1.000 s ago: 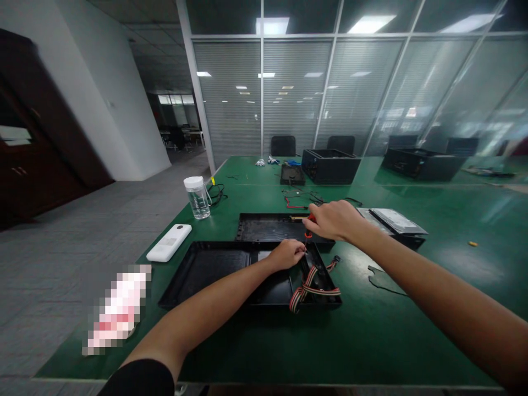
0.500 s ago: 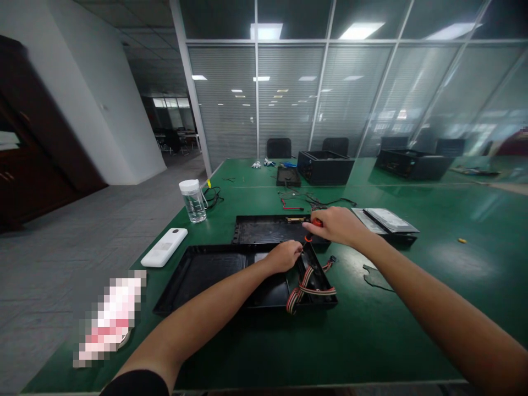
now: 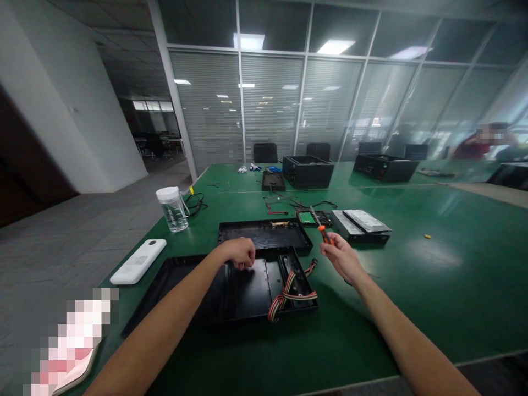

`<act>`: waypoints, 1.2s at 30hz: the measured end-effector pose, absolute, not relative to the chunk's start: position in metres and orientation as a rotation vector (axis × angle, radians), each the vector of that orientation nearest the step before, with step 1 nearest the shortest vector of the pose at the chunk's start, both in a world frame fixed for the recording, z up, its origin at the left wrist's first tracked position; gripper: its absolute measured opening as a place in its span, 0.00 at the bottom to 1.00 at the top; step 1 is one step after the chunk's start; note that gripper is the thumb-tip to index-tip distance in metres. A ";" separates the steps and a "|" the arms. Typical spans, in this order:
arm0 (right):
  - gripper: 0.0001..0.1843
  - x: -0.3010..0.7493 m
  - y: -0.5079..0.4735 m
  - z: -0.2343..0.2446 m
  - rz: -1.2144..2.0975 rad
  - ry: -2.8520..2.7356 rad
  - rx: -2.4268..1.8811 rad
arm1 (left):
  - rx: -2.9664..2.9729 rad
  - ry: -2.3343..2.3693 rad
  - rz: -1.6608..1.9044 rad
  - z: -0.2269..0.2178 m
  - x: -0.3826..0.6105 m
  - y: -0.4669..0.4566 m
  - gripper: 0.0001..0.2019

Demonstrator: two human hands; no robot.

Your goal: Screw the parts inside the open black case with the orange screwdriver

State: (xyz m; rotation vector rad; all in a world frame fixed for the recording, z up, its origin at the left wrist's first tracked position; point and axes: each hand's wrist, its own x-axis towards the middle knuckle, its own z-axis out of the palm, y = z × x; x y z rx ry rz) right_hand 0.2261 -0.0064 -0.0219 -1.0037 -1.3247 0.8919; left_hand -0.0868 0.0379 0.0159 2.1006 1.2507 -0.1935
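One screwdriver with an orange-and-black handle and slim metal shaft was grasped in the right hand's fingers, tip pointing upward and away. The left hand was above the shallow black rectangular tray, fingers curled; whether they pinched anything could not be told. Red-black-and-white striped ribbon cable crossed the tray's right end on the glossy green surface.

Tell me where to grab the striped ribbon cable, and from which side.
Probably best by the black connector at the far end of the striped ribbon cable, from the right: it juts past the right wall of the front tray, a compact block, whereas the rest crosses itself. The right hand, nearest, holds a screwdriver.
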 end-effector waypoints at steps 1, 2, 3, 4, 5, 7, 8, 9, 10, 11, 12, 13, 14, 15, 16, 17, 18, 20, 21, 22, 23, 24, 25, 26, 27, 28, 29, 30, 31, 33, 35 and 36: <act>0.12 0.220 -0.012 -0.020 0.817 -1.435 -1.029 | 2.074 1.285 -0.255 0.017 -0.092 0.037 0.02; 0.11 0.214 -0.019 -0.017 0.721 -1.552 -1.051 | 2.076 1.312 -0.282 0.017 -0.095 0.037 0.04; 0.09 0.207 -0.029 -0.014 0.620 -1.679 -1.062 | 2.101 1.328 -0.278 0.019 -0.097 0.036 0.06; 0.08 0.201 -0.041 -0.010 0.523 -1.820 -1.059 | 2.141 1.329 -0.250 0.021 -0.098 0.037 0.09; 0.05 0.196 -0.055 -0.007 0.434 -1.976 -1.043 | 2.186 1.325 -0.200 0.024 -0.099 0.039 0.11; 0.02 0.185 -0.085 -0.001 0.267 -2.326 -0.993 | 2.279 1.322 -0.038 0.031 -0.099 0.047 0.15; 0.04 0.180 -0.100 0.000 0.172 -2.471 -0.984 | 2.333 1.332 0.059 0.034 -0.099 0.053 0.16; 0.08 0.177 -0.114 0.000 0.078 -2.570 -1.005 | 2.396 1.348 0.150 0.036 -0.099 0.059 0.17; 0.13 0.174 -0.127 -0.002 -0.008 -2.625 -1.051 | 2.458 1.363 0.209 0.036 -0.099 0.066 0.18; 0.17 0.172 -0.138 -0.005 -0.073 -2.656 -1.108 | 2.508 1.367 0.213 0.035 -0.098 0.072 0.17; 0.20 0.172 -0.147 -0.010 -0.119 -2.663 -1.174 | 2.535 1.358 0.157 0.032 -0.097 0.077 0.17; 0.22 0.174 -0.155 -0.015 -0.152 -2.658 -1.241 | 2.533 1.342 0.061 0.028 -0.095 0.081 0.17; 0.23 0.178 -0.161 -0.021 -0.177 -2.651 -1.301 | 2.511 1.324 -0.043 0.022 -0.093 0.084 0.17; 0.22 0.183 -0.167 -0.027 -0.202 -2.637 -1.359 | 2.493 1.305 -0.125 0.017 -0.091 0.085 0.18; 0.21 0.189 -0.172 -0.033 -0.236 -2.608 -1.422 | 2.501 1.282 -0.174 0.011 -0.089 0.084 0.17; 0.20 0.195 -0.176 -0.037 -0.278 -2.569 -1.483 | 2.546 1.251 -0.190 0.007 -0.086 0.083 0.16; 0.19 0.202 -0.179 -0.041 -0.319 -2.533 -1.531 | 2.619 1.219 -0.187 0.004 -0.084 0.080 0.13; 0.16 0.211 -0.183 -0.045 -0.375 -2.492 -1.581 | 2.776 1.164 -0.170 0.004 -0.081 0.074 0.07; 0.14 0.214 -0.183 -0.045 -0.386 -2.487 -1.590 | 2.833 1.152 -0.156 0.008 -0.081 0.071 0.06; 0.13 0.215 -0.182 -0.045 -0.384 -2.494 -1.592 | 2.873 1.152 -0.134 0.014 -0.081 0.068 0.06; 0.12 0.214 -0.179 -0.043 -0.374 -2.503 -1.590 | 2.896 1.158 -0.099 0.023 -0.084 0.065 0.06; 0.11 0.212 -0.174 -0.040 -0.364 -2.508 -1.591 | 2.910 1.160 -0.051 0.034 -0.087 0.061 0.06; 0.10 0.208 -0.168 -0.036 -0.359 -2.507 -1.595 | 2.920 1.153 0.007 0.048 -0.091 0.057 0.05; 0.08 0.204 -0.160 -0.032 -0.357 -2.506 -1.597 | 2.928 1.150 0.062 0.062 -0.097 0.051 0.04; 0.07 0.198 -0.151 -0.027 -0.357 -2.503 -1.598 | 2.931 1.140 0.106 0.077 -0.103 0.043 0.04; 0.07 0.192 -0.140 -0.021 -0.355 -2.500 -1.603 | 2.925 1.140 0.138 0.092 -0.110 0.034 0.05; 0.07 0.186 -0.129 -0.015 -0.339 -2.497 -1.611 | 2.920 1.146 0.161 0.106 -0.117 0.022 0.05; 0.08 0.180 -0.116 -0.008 -0.311 -2.495 -1.621 | 2.922 1.161 0.198 0.119 -0.124 0.008 0.05; 0.08 0.173 -0.103 -0.002 -0.273 -2.494 -1.629 | 2.934 1.165 0.232 0.131 -0.131 -0.007 0.06; 0.09 0.160 -0.080 0.011 -0.207 -2.497 -1.618 | 2.964 1.172 0.285 0.146 -0.142 -0.041 0.08; 0.13 0.149 -0.061 0.021 -0.185 -2.500 -1.580 | 2.971 1.178 0.293 0.151 -0.151 -0.076 0.10; 0.14 0.145 -0.054 0.024 -0.183 -2.498 -1.557 | 2.964 1.183 0.303 0.149 -0.155 -0.093 0.10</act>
